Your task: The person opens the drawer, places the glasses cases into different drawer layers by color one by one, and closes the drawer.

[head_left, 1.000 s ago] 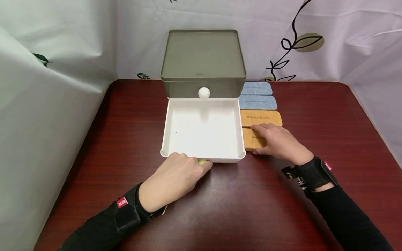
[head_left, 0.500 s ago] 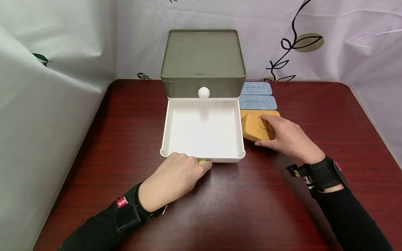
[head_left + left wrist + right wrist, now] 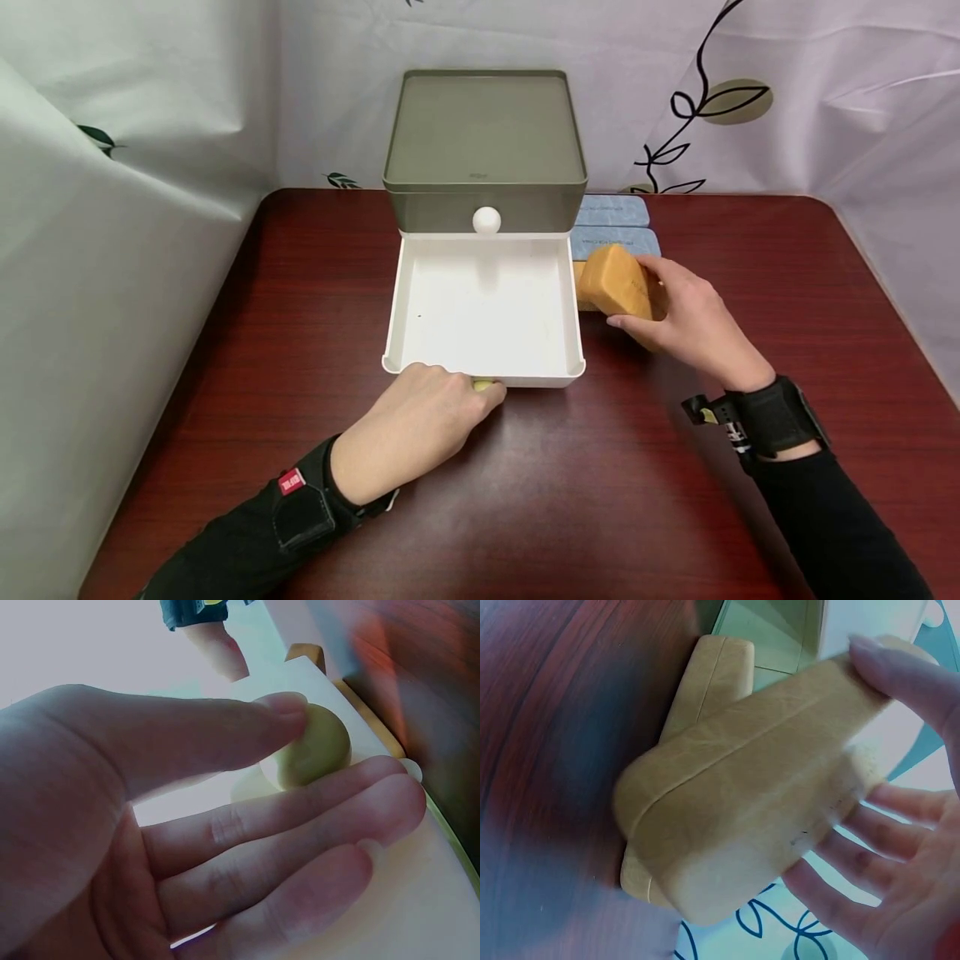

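My left hand point(image 3: 420, 429) pinches the yellow-green round knob point(image 3: 322, 746) on the front of the pulled-out white drawer point(image 3: 487, 312), thumb on one side and fingers along the other. Nothing but a small dark speck shows inside the drawer. To its right, my right hand point(image 3: 701, 325) grips a tan glasses case point(image 3: 617, 279) between thumb and fingers, tilted and raised over a second tan glasses case point(image 3: 714, 671). That second case lies on the table beside the drawer, mostly covered in the head view. Two blue glasses cases point(image 3: 611, 211) lie behind it.
The grey-green drawer box point(image 3: 487, 125) stands at the back of the dark red wooden table point(image 3: 315, 333), with a white knob point(image 3: 487, 221) on its upper front. White patterned cloth point(image 3: 337, 92) hangs behind and along the sides.
My right hand has taken hold of the nearest tan glasses case, lifted it and tilted it upward, over the other tan case. The left hand and drawer stay put.
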Available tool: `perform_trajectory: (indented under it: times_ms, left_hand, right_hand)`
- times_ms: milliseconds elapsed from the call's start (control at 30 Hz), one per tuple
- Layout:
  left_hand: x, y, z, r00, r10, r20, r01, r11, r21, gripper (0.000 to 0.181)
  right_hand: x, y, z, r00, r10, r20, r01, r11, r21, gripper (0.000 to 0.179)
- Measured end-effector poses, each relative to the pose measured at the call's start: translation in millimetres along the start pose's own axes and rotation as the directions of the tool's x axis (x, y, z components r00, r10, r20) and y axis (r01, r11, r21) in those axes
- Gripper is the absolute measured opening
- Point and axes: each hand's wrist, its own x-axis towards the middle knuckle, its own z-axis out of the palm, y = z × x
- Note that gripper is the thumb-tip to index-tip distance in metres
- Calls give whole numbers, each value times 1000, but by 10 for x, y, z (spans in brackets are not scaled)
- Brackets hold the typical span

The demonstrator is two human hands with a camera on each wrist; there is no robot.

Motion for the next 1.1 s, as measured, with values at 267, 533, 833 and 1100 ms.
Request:
perform_trajectory:
  times_ms: [267,533,833,1100]
  left_hand:
    - [2,-5,-2,1000,0,7,0,1000,-4,24]
    - [3,-7,-5,1000,-1,12,1,1000,-6,24]
    - [0,-3,-9,1000,-6,24,6,1000,-5,24]
    - [-6,-2,-7,1000,-7,21,7,1000,-1,24]
  right_hand:
    - [24,-24,6,992,-24,-127,31,998,48,69]
    - [31,-106,-15,984,18,-177,10,987,158,75]
    - [18,-258,-73,935,61,-348,43,958,284,73]
    - [44,-403,-110,889,45,-456,155,906,393,75]
